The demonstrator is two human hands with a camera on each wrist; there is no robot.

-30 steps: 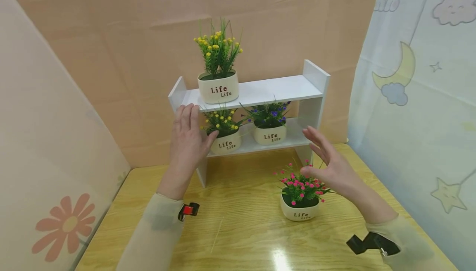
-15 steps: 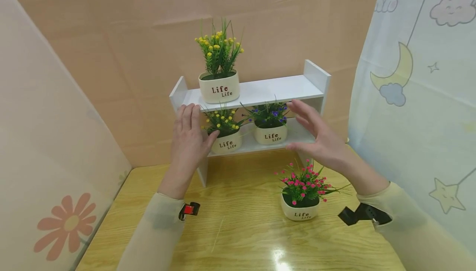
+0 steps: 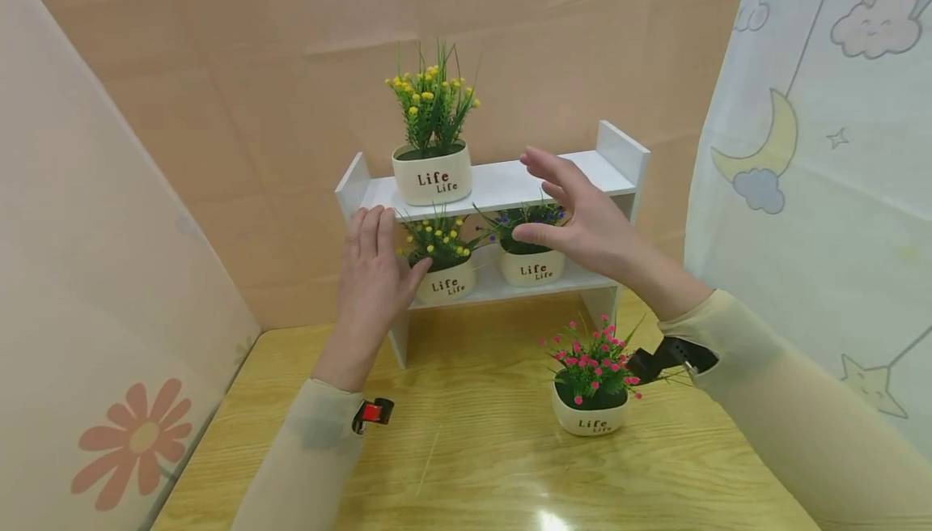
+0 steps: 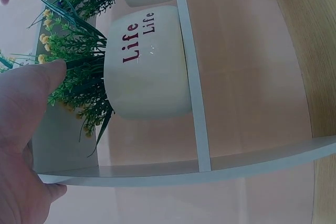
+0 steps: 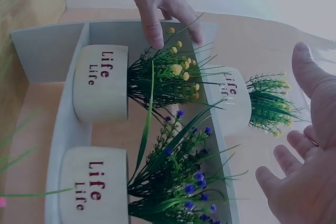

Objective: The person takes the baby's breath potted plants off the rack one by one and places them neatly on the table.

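My left hand rests at the left end of the white two-tier shelf, fingers straight and thumb spread out. In the left wrist view that thumb is before the leaves of a yellow-flowered potted plant on the lower tier. My right hand, thumb and fingers apart, hovers before the upper tier and holds nothing. Behind it, partly hidden, is a purple-flowered potted plant. Another yellow-flowered potted plant stands on the upper tier, left of the right hand.
A pink-flowered potted plant stands on the wooden table, in front of the shelf's right side and beneath the right forearm. A peach cloth hangs behind, with printed cloths at left and right.
From above the pink-flowered plant, my right hand has moved up and left to the upper tier, its fingers still apart. My left hand has stayed at the shelf's left end.
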